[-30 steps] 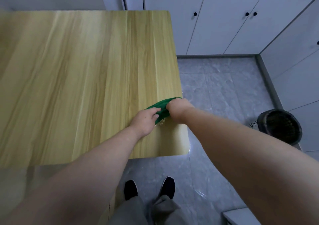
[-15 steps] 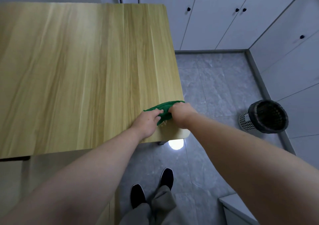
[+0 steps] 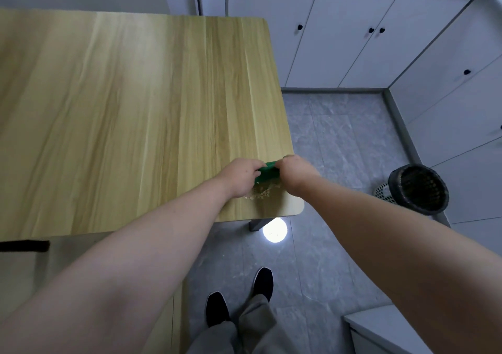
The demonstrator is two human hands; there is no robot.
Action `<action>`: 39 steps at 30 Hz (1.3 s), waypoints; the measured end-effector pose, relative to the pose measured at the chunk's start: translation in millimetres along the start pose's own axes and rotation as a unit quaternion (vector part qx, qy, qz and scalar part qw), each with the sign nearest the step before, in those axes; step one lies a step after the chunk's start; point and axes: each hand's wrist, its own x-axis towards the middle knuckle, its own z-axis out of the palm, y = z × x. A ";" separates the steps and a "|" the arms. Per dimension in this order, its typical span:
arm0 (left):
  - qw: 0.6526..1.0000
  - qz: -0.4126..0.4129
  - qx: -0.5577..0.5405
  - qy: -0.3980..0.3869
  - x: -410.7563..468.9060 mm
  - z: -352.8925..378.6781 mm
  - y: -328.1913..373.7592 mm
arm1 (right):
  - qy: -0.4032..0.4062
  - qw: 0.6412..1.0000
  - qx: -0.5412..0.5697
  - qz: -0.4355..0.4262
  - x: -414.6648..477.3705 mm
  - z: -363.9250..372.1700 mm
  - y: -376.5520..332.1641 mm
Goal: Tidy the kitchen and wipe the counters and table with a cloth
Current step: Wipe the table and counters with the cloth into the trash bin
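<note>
Head view: a wooden table (image 3: pixel 122 109) is seen filling the left side. Near its right front corner, the left hand (image 3: pixel 239 175) is curled over one end of a green cloth (image 3: pixel 269 169), which is gripped by its fingers and thumb. The cloth is bunched into a short band on the tabletop and held between the two hands. Just beneath the fingers of both hands, on the near side of the cloth, a small heap of pale crumbs (image 3: pixel 260 193) is gathered on the wood, touching the cloth's lower edge. The right hand (image 3: pixel 295 171) is clenched around the cloth's other end, at the table's right edge; its fingertips are hidden under the knuckles. Well to the right of those fingers, a bin (image 3: pixel 383 193) is stood on the grey floor (image 3: pixel 339 141), close to white cabinets (image 3: pixel 339 41). The bin's white mesh wall is lined with a dark bag. Its inside is dark, and what is in it cannot be told.
</note>
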 end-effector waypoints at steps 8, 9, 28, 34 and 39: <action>0.994 -0.011 -0.042 0.096 -23.2 -42.4 -7.2 | 0.061 0.997 -0.015 -0.034 15.3 -50.4 -31.2; 0.993 -0.018 -0.042 0.110 -29.1 -47.1 -12.0 | 0.066 0.997 -0.019 -0.045 17.6 -55.4 -39.3; 0.941 -0.296 -0.064 0.152 -119.7 -23.0 -87.7 | -0.051 0.953 -0.127 -0.271 51.4 -17.1 -173.1; 0.925 -0.318 -0.137 0.154 -102.6 4.5 -70.1 | -0.088 0.936 -0.205 -0.271 53.8 -22.6 -158.9; 0.911 -0.327 -0.191 0.165 -91.7 17.0 -55.3 | -0.104 0.928 -0.240 -0.266 55.8 -27.2 -144.9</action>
